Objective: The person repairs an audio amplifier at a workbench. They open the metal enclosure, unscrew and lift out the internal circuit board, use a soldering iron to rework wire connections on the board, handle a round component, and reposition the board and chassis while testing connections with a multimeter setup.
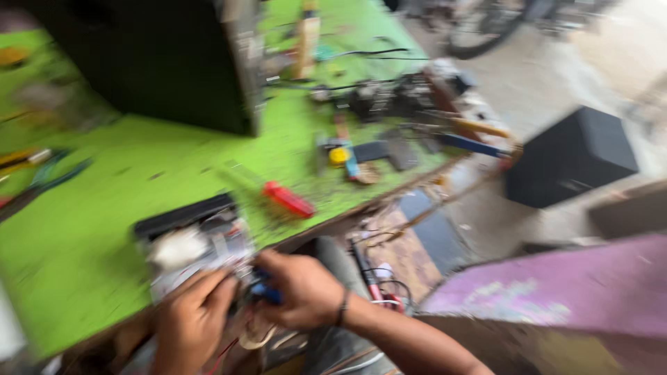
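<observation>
Workbench: a bright green tabletop (104, 222) fills the left and middle of the blurred view, strewn with tools and parts.
Black cabinet: a large dark box (153, 62) stands at the back left of the bench; what it holds cannot be seen.
Black cube: a dark box (570, 156) sits on the floor to the right, well apart from the bench, its top closed.
Purple surface: a worn purple slab (556, 292) lies at lower right.
Open device: a small unit with a black front and pale, shiny insides (194, 243) rests at the near edge of the bench; the blur hides its parts.
Left hand: the left hand (191, 323) rests curled on the device's near side, fingers touching it; whether it grips anything cannot be told.
Right hand: the right hand (302, 288) is closed around a blue-handled tool (267, 293) just beside the device.
Screwdriver: a red-handled screwdriver (286, 199) lies on the bench near the device.
</observation>
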